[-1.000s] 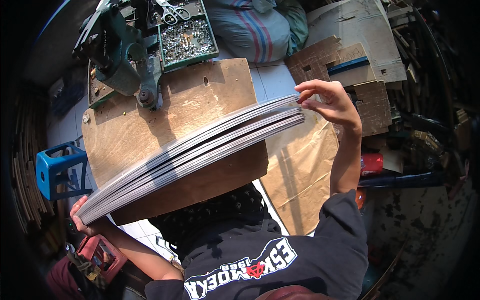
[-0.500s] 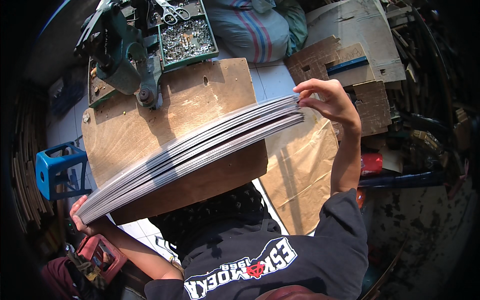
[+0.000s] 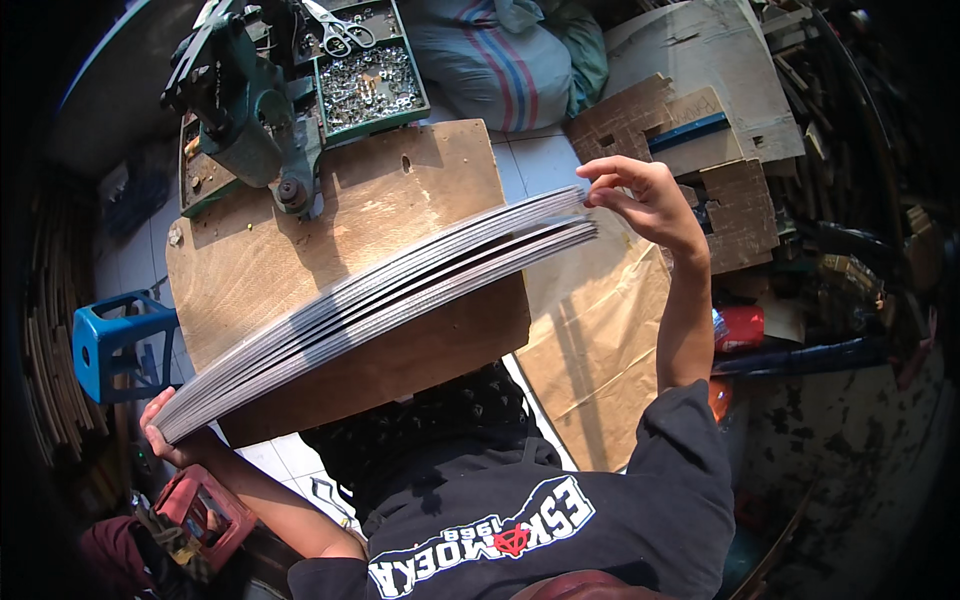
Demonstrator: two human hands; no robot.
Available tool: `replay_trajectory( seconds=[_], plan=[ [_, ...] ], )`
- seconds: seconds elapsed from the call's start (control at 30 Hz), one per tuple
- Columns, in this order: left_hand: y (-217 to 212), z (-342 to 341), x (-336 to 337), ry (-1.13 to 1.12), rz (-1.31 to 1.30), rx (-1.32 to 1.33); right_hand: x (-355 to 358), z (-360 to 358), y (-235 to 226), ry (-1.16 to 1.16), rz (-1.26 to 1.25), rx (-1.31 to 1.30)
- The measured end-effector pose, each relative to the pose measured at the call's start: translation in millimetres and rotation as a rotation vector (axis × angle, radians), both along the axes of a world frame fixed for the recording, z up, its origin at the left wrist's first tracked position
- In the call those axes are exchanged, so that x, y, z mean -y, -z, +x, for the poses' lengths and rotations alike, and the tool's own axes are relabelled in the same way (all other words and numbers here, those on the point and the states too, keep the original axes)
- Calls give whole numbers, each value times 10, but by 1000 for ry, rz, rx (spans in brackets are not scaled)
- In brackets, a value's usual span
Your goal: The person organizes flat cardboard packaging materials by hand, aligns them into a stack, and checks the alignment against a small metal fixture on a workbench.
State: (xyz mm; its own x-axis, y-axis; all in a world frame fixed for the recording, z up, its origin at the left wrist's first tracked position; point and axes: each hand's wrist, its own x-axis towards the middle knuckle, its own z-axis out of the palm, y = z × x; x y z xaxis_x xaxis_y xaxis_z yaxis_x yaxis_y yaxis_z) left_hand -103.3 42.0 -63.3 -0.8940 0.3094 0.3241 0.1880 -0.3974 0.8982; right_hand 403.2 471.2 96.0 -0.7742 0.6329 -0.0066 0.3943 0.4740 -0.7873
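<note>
A long stack of thin grey-white sheets (image 3: 385, 284), seen edge-on and slightly bowed, slants across the wooden board. Its layers fan apart into bundles toward the right end, with dark gaps between them. My left hand (image 3: 165, 425) is closed around the lower left end, its fingers partly hidden by the stack. At the upper right corner, my right hand (image 3: 645, 200) pinches the top layers between thumb and curled fingers. The lower bundle's right end sits below that hand, apart from it. What is printed on the sheets, if anything, cannot be made out.
The wooden board (image 3: 420, 170) bears a green metal press (image 3: 245, 130) at its far left. Behind are a tray of small metal fittings (image 3: 370, 88) and scissors (image 3: 345, 36). A blue stool (image 3: 120, 340) stands left; brown paper (image 3: 600, 340) and cardboard (image 3: 735, 205) lie right.
Near the right end, the upper layers have come closer together, leaving a wider gap above the lower bundle. My right hand has shifted slightly left; my left hand keeps its hold.
</note>
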Motion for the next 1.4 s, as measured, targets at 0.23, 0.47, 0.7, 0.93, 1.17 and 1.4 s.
replay_trajectory(
  seconds=[0.23, 0.47, 0.7, 0.93, 1.17, 1.4],
  plan=[
    [-5, 31, -60, -76, 32, 15, -106, 71, -74, -157, -171, -30],
    [-1, 66, -87, -123, 34, 37, -45, 71, 35, -128, 199, 25],
    [107, -58, 31, -7, 21, -29, 202, 55, 229, 30, 442, -42],
    [6, 33, -42, -85, 17, 22, 172, 115, 179, 80, 112, -73],
    [14, 17, -32, -88, 26, 32, 54, 208, 100, -60, -177, -105],
    [74, -11, -4, -16, 23, -29, 26, 239, 117, -78, -185, -115]
  ],
)
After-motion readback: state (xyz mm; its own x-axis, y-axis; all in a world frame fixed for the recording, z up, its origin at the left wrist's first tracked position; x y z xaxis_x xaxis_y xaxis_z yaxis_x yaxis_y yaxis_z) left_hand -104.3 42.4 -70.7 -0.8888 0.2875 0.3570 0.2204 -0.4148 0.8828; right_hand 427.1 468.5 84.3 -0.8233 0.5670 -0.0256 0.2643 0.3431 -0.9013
